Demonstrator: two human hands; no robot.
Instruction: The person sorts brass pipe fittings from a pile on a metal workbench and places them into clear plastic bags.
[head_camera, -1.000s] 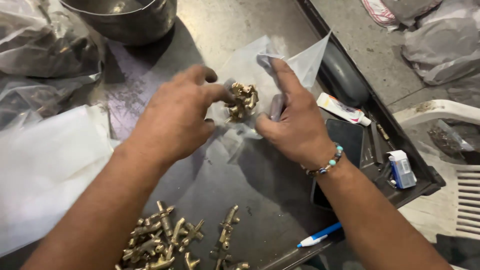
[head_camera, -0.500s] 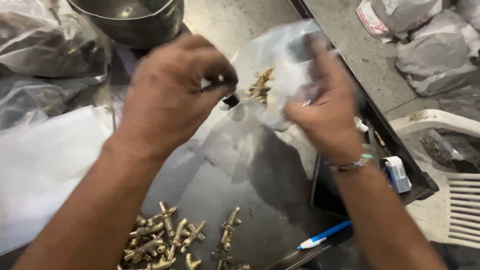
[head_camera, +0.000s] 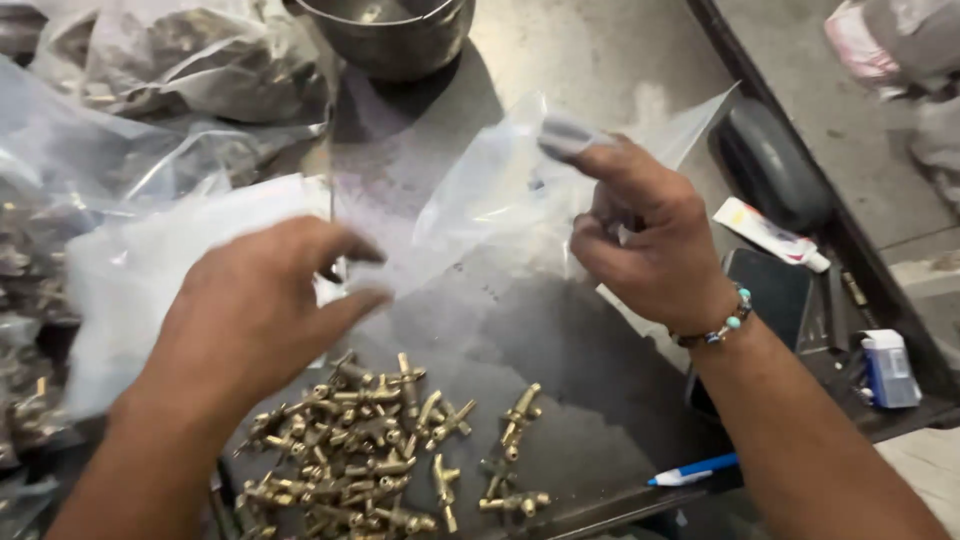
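My right hand holds a small clear plastic bag up over the metal table, the forefinger raised along the bag's top edge. Whether anything is inside the bag cannot be made out. My left hand hovers just above a pile of several small brass fittings, its fingers spread and empty, close to the bag's lower left corner. A beaded bracelet sits on my right wrist.
A metal bowl stands at the back. Clear bags of parts lie at the left with a white plastic sheet. At the right are a dark phone, a blue-and-white pen, a small white-and-blue box and the table's raised edge.
My left hand has let go of the bag and dropped toward the brass pile. The brass pieces seen at the bag between my hands earlier are no longer visible there.
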